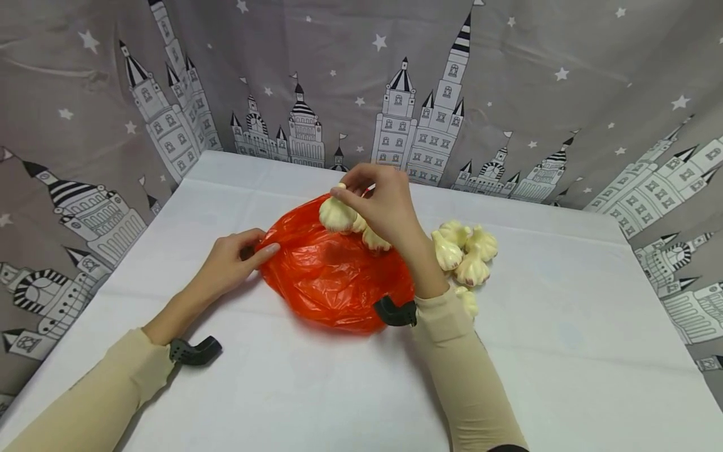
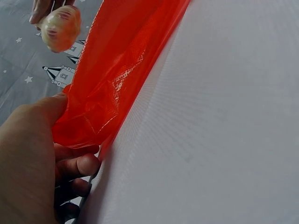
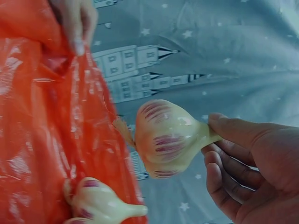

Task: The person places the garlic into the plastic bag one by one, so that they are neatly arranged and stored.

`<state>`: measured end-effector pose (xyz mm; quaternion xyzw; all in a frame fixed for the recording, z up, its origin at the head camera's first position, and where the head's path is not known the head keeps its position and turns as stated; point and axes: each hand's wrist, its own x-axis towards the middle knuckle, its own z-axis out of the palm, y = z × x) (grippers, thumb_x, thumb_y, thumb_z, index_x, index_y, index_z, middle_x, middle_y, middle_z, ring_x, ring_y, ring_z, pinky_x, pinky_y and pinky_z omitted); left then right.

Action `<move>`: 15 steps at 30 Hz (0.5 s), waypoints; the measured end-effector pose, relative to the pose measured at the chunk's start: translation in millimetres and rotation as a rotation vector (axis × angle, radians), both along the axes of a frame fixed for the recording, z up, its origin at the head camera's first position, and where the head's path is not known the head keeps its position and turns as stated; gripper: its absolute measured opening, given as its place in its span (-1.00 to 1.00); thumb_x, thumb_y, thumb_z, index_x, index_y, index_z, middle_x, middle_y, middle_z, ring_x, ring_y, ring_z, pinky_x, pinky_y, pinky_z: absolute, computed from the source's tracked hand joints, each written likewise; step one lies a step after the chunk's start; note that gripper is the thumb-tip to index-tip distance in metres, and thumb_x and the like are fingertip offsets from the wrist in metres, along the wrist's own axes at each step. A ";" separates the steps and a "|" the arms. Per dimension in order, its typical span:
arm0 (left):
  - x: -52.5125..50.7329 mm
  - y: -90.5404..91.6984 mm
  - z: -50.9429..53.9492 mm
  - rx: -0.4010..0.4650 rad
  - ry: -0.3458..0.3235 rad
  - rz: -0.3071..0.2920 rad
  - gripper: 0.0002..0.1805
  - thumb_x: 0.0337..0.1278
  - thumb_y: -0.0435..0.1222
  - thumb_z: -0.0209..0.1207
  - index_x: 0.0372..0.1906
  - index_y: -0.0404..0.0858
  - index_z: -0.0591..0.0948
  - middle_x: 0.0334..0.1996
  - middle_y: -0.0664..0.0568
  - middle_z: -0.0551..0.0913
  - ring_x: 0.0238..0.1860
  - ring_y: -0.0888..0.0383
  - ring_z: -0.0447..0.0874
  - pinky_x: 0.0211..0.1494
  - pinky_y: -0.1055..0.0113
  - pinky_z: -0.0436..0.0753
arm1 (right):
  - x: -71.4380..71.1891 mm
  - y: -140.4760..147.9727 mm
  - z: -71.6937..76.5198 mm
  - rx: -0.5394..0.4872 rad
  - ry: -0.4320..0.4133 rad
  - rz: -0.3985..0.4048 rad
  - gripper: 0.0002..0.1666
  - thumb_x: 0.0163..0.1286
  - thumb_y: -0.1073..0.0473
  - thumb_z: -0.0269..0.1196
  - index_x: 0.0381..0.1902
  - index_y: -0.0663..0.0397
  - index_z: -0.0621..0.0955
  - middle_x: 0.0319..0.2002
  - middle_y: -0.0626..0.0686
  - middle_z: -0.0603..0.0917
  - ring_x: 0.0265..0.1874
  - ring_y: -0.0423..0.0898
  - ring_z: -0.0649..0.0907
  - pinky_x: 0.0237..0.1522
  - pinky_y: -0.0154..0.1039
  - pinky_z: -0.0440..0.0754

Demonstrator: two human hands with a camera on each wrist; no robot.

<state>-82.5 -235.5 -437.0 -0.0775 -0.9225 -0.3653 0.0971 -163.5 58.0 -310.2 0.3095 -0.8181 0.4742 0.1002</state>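
My right hand (image 1: 384, 201) pinches a garlic bulb (image 1: 337, 215) by its stem above the red plastic bag (image 1: 333, 276). In the right wrist view the held bulb (image 3: 163, 140) hangs from thumb and fingers (image 3: 252, 163), its purple-streaked body turned toward the bag (image 3: 28, 116). My left hand (image 1: 231, 260) holds the bag's left edge between thumb and fingers; the left wrist view shows the thumb over the red film (image 2: 107, 79). More garlic bulbs (image 1: 374, 240) lie at the bag's upper right side, partly behind the right hand; one such bulb (image 3: 105, 203) shows low in the right wrist view.
To the right of my right wrist, several garlic bulbs (image 1: 473, 269) lie grouped on the white table (image 1: 565, 314). One more bulb (image 1: 466, 301) sits just below them, partly behind the sleeve. A grey curtain (image 1: 339, 37) with castles and stars hangs behind the table.
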 end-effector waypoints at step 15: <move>2.2 -0.2 1.7 -0.002 -0.007 -0.001 -0.69 0.46 -0.04 0.28 0.03 -0.17 0.72 -0.42 0.04 0.66 -0.37 0.08 0.55 -0.33 0.41 0.53 | -9.2 -19.7 -36.3 0.082 -0.087 -0.040 -0.84 0.38 0.13 0.49 -0.20 0.11 0.80 -0.30 0.05 0.83 -0.30 -0.12 0.79 -0.19 -0.32 0.73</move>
